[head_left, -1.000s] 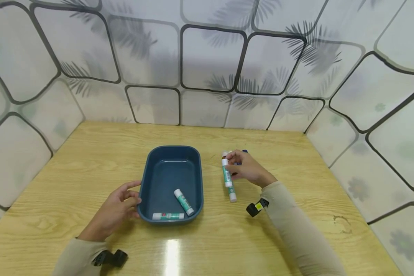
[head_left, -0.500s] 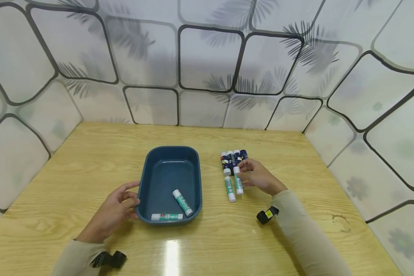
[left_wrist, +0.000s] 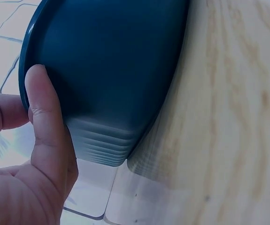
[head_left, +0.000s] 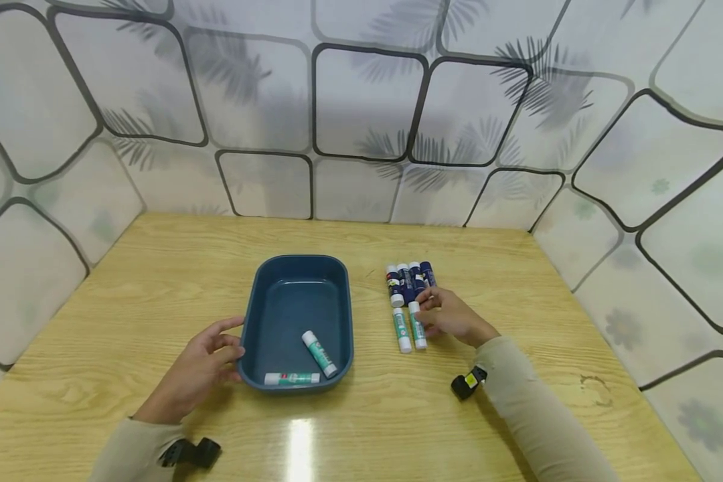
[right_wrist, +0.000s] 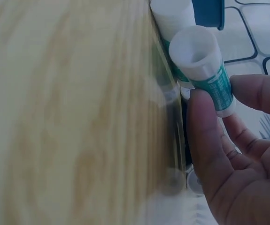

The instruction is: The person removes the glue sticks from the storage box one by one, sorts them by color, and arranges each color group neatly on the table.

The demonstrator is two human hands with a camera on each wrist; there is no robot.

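Observation:
My right hand (head_left: 454,318) pinches a white-and-green glue stick (head_left: 418,333) between thumb and fingers, low beside another green glue stick (head_left: 402,331) on the table. The right wrist view shows the held glue stick (right_wrist: 218,89) end-on, with a second white end behind it. Whether it touches the table I cannot tell. My left hand (head_left: 195,371) touches the left side of a dark blue bin (head_left: 296,304), its thumb (left_wrist: 44,108) against the outer wall near the rim. Inside the bin lie two green glue sticks, one slanted (head_left: 319,353) and one crosswise (head_left: 292,379).
Several dark blue glue sticks (head_left: 405,284) lie side by side just behind the green pair, partly beyond the right hand. The wooden table (head_left: 181,268) meets a patterned wall covering (head_left: 361,187) at the back and sides.
The right hand has carried its glue stick rightward and down, from over the lying green one to beside it. The dark blue row has come into sight. The left hand stays at the bin.

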